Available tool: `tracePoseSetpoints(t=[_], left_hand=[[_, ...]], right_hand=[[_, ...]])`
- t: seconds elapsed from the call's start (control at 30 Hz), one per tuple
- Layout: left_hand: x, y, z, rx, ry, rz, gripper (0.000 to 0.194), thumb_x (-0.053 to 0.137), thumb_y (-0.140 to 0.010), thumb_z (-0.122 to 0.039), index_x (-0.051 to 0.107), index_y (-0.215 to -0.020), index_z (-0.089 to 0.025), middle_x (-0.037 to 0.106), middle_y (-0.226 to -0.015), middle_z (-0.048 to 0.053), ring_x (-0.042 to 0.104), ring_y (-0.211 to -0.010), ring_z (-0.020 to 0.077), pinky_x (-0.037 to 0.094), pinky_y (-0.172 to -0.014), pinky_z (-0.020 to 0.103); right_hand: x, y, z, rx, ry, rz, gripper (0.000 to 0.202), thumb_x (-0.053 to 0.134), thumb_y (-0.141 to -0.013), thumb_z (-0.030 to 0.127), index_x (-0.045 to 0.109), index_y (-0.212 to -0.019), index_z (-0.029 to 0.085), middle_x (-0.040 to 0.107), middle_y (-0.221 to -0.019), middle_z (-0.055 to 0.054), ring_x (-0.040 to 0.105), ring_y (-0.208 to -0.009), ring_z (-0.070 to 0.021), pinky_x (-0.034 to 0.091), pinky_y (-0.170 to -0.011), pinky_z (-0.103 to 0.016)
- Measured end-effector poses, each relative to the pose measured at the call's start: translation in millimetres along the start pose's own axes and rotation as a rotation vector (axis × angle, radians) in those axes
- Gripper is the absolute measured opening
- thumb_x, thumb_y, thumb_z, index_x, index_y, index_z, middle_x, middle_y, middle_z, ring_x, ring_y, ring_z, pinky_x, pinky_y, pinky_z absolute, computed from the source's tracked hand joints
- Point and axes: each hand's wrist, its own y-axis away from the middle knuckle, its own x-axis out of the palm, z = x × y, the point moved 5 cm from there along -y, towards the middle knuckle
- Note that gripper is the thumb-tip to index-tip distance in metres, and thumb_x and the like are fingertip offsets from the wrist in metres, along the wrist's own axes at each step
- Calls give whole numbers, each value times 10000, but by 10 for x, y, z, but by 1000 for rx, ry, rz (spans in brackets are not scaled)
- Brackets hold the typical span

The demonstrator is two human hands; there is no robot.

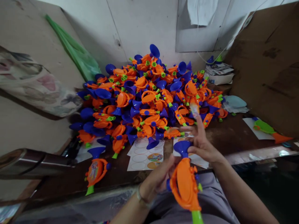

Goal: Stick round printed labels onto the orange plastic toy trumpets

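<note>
An orange toy horn (184, 183) is held by the left hand (161, 177) over the lap. The right hand (202, 144) is spread near its blue bell (182, 148), a small label (rather blurred) (194, 110) being borne on one raised fingertip. Sticker sheets (146, 154) are laid before heaped horns (149, 97).

The lime mouthpiece of the toy trumpet (185, 183) runs off the bottom edge at lower right of centre, and its body hides most fingers of the left hand (164, 174). The sticker (194, 110) at the right hand's (203, 146) raised fingertip is blurred, its print unreadable. The metal cylinder (35, 163) is cut by the left edge, the cardboard box (263, 71) by the right.
</note>
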Motion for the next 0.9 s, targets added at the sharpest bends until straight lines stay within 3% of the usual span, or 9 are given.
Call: tracePoseSetpoints(t=[0.07,0.1,0.17,0.23,0.3,0.43,0.6,0.73,0.9], left_hand=[[201,-52,67,-114,264,124,637,762,-845,-686,801,-1123,-114,836,-896,143,783,-711,200,621,-678,266],[212,-68,73,-108,336,94,596,814,-815,-640,794,-1123,-129,839,-902,129,780,-702,192,617,-670,258],[92,-75,18,31,396,-100,573,830,-826,-621,762,-1199,-191,847,-1050,111,808,-818,209,641,-750,292],[-72,-27,-91,213,371,-309,631,780,-868,-679,693,-1340,-270,798,-1298,102,804,-1064,256,647,-922,386],[-163,30,-201,343,315,-420,688,738,-889,-715,627,-1435,-310,730,-1437,105,739,-1262,296,599,-1067,471],[-116,71,-295,426,193,-423,667,777,-900,-571,578,-1489,-331,685,-1499,114,676,-1365,341,550,-1145,565],[26,114,-316,540,116,-419,730,883,-788,-464,574,-1433,-317,632,-1558,120,649,-1395,381,509,-1197,609],[53,150,-327,571,38,-465,743,927,-731,-527,562,-1336,-299,570,-1602,137,601,-1441,400,497,-1214,605],[57,183,-350,633,-141,-501,624,872,-801,-583,538,-1253,-310,520,-1629,116,519,-1519,372,510,-1205,545]], right_hand=[[123,-79,-14,-49,56,-72,1155,866,-898,432,40,-1704,482,659,-1447,-97,749,-1010,-199,670,-831,-374],[106,-100,-9,-77,101,-168,1147,879,-882,419,84,-1708,442,695,-1383,-93,745,-1049,-214,663,-888,-402],[-31,-79,39,-119,158,-421,1084,882,-864,355,184,-1691,397,742,-1216,-50,738,-1078,-214,640,-955,-408],[-178,16,129,-134,134,-654,961,847,-865,257,301,-1640,413,727,-1037,24,733,-982,-169,636,-921,-343],[-210,117,247,-148,64,-772,873,820,-855,174,403,-1572,446,681,-924,71,703,-864,-126,627,-840,-267],[98,194,405,-123,-35,-710,797,788,-877,141,457,-1523,471,668,-898,75,674,-785,-117,628,-757,-243],[496,185,343,-69,-43,-609,816,795,-893,138,413,-1547,442,673,-904,66,684,-827,-131,631,-755,-245],[585,182,321,-63,-36,-573,797,789,-909,138,400,-1550,408,677,-907,52,701,-823,-142,632,-753,-268],[605,180,365,-47,-28,-536,804,774,-919,141,378,-1566,407,683,-924,52,701,-836,-142,632,-742,-265]])
